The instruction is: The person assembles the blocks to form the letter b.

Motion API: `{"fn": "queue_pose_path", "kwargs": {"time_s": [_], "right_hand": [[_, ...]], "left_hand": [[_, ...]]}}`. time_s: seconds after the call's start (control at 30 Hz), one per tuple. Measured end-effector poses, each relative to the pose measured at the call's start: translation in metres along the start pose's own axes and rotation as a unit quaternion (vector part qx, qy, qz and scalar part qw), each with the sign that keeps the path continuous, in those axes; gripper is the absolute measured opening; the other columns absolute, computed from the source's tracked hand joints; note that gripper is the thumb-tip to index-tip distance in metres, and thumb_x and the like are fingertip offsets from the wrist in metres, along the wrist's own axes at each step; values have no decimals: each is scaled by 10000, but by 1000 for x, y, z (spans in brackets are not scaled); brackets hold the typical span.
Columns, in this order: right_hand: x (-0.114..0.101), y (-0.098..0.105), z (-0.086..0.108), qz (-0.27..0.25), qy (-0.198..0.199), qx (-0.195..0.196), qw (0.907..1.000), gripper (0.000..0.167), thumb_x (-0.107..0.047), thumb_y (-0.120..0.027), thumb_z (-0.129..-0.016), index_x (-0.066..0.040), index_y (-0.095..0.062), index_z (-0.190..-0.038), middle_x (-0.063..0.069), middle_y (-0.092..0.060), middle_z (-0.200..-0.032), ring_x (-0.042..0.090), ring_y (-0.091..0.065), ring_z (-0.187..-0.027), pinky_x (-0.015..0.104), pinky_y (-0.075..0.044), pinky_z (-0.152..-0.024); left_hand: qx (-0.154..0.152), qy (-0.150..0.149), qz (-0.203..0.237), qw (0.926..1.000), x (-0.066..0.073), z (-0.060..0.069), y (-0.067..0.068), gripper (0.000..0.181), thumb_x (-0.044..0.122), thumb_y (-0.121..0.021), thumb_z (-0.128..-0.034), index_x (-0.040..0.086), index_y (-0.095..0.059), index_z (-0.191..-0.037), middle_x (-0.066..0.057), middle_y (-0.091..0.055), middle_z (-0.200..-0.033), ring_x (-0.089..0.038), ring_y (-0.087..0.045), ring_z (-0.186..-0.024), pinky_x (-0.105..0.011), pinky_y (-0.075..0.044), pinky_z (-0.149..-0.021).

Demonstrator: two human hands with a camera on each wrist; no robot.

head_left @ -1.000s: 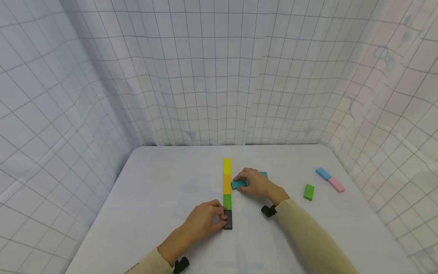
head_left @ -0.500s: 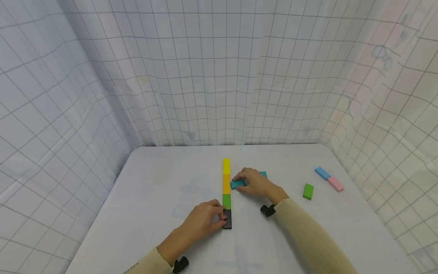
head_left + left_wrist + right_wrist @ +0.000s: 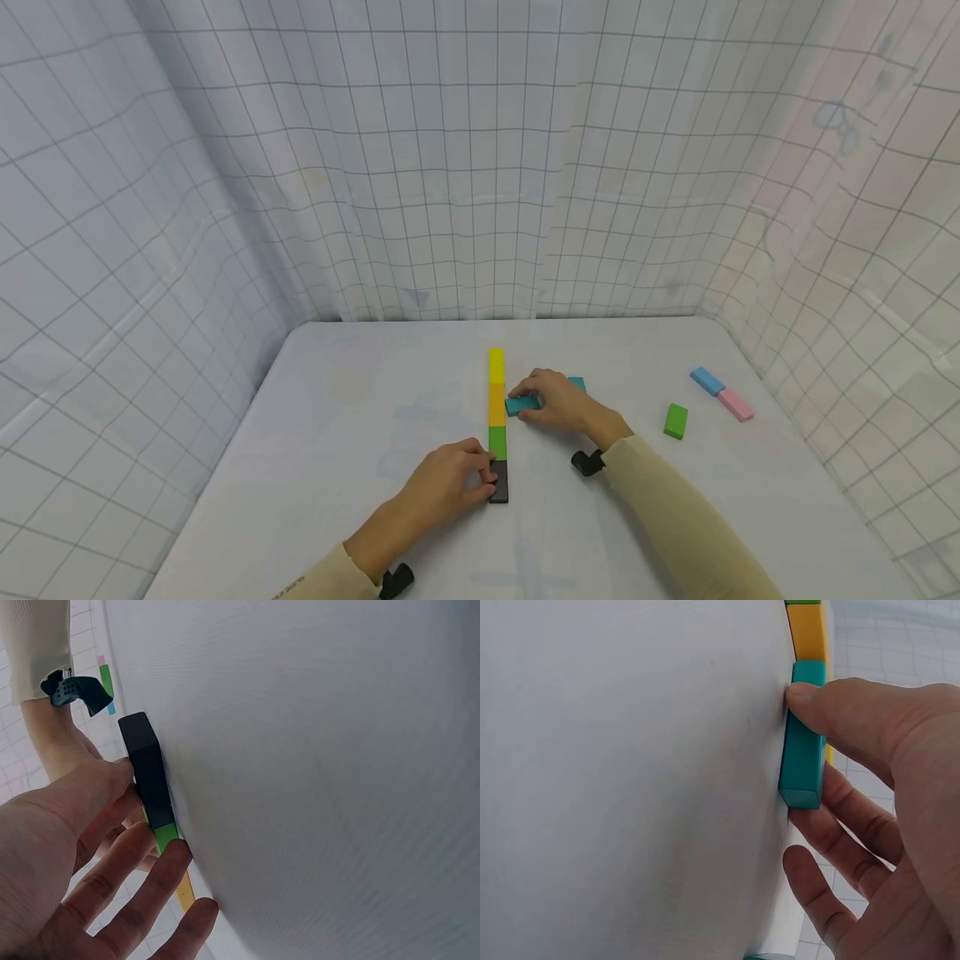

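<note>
Four colours of flat blocks form a straight row in the head view: yellow, orange, green and black. With thumb and fingers, my left hand holds the black block at the row's near end; its other fingertips reach down to the table beside the green block. My right hand pinches a teal block, set crosswise so that its left end meets the orange block's right side. Part of that teal block is hidden under my right fingers.
Just behind my right hand lies another blue-green block, partly covered. Farther right on the white table are a loose green block and a blue block end to end with a pink block. Gridded curtains enclose the table.
</note>
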State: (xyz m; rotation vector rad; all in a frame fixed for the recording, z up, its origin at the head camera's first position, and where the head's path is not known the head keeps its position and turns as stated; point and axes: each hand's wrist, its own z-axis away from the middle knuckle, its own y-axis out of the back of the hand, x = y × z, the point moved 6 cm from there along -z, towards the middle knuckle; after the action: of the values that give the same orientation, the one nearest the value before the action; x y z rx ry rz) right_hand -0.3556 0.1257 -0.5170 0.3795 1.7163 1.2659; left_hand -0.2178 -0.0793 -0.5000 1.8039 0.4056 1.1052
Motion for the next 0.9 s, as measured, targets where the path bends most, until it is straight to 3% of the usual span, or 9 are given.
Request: {"fn": "queue_pose_path", "kwargs": {"time_s": [0.37,0.67,0.9], "right_hand": [[-1,2,5,23,-3,50,10000,400,-261,-881,-1060,-195,-819,-1450,49,-748,-1383,227,-681,-1240,530,-593,-1163],[7,8,12,10,-213,268,9994,421,-258,-911,-1039,-218,-814,-1447,87,-712,-1489,328,-650,-1428,601,-547,-1275],[15,20,22,69,-303,545,9980,433,-239,-939,-1011,-214,-820,-1427,119,-691,-1519,381,-619,-1456,653,-516,-1291]], "left_hand": [[73,-81,-29,9999,1,1,0,193,127,-966,-971,200,-816,-873,-54,-838,-1218,-245,-845,-1099,-335,-687,-876],[80,-115,-80,9999,2,1,1,193,132,-965,-973,212,-818,-877,-69,-841,-1236,-255,-847,-1128,-398,-713,-936],[25,-48,-68,10000,1,1,-1,188,150,-964,-979,222,-822,-881,-62,-840,-1247,-250,-846,-1133,-411,-714,-952]]}}
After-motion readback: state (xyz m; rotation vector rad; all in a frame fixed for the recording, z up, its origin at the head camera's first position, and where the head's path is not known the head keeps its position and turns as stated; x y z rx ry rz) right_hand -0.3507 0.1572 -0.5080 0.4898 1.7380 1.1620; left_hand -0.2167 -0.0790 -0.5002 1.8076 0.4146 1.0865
